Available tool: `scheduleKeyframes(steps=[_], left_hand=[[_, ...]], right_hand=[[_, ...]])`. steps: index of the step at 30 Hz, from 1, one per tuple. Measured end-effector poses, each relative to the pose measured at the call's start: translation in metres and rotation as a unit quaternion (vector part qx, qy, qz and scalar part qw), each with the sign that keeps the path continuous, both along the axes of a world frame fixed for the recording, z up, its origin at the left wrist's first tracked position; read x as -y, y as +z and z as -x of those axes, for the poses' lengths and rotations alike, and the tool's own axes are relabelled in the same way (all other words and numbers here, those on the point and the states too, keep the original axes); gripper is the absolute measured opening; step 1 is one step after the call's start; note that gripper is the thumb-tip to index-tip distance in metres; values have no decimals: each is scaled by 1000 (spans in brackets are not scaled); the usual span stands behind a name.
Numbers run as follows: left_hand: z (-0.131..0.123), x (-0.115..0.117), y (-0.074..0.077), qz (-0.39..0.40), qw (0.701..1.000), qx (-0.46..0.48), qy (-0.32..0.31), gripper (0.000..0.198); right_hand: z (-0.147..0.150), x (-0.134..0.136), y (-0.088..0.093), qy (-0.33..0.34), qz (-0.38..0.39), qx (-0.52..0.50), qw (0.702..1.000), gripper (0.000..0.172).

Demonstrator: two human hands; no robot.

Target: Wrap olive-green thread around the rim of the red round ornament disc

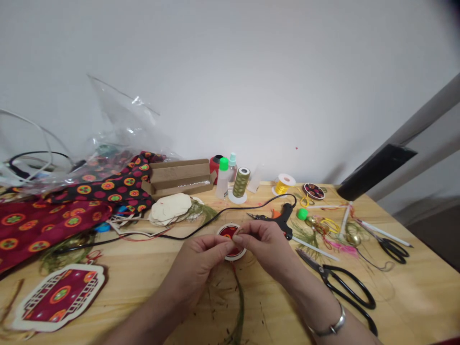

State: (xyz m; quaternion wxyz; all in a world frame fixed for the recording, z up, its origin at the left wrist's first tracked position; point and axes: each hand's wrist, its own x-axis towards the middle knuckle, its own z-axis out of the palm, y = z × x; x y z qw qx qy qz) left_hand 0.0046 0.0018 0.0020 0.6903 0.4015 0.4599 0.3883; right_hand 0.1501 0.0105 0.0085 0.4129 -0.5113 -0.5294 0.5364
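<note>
A small round ornament [227,232] with a white rim and dark red patterned fabric is in the middle of the bench, partly behind my fingers. My left hand [201,261] has thumb and forefinger closed over its left side. Just above its face, my right hand [268,244] makes a pinch, the fingertips almost meeting the left thumb. Whatever lies between the fingertips is too small to make out. From the ornament's lower edge hangs a green thread tassel [240,302]. Behind my right hand rests a black glue gun [283,221].
Black-handled scissors [325,273] lie right of my right arm, with smaller scissors [390,247] farther off. A larger framed fabric ornament [59,297] sits front left. Behind stand a green thread spool [241,183], bottles and an open cardboard box [179,177]. A black cord [194,232] crosses the bench.
</note>
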Motion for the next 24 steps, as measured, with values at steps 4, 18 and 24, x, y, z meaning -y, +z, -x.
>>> scheduleKeyframes(steps=[4, 18, 24], left_hand=[[1, 0, -2, -35, 999, -39, 2, 14], [5, -4, 4, -194, 964, -170, 58, 11], [0, 7, -5, -277, 937, -211, -9, 13]], right_hand=[[0, 2, 1, 15, -56, 42, 997, 10], [-9, -1, 0, -63, -153, 235, 958, 12], [-9, -4, 1, -91, -108, 187, 972, 15]])
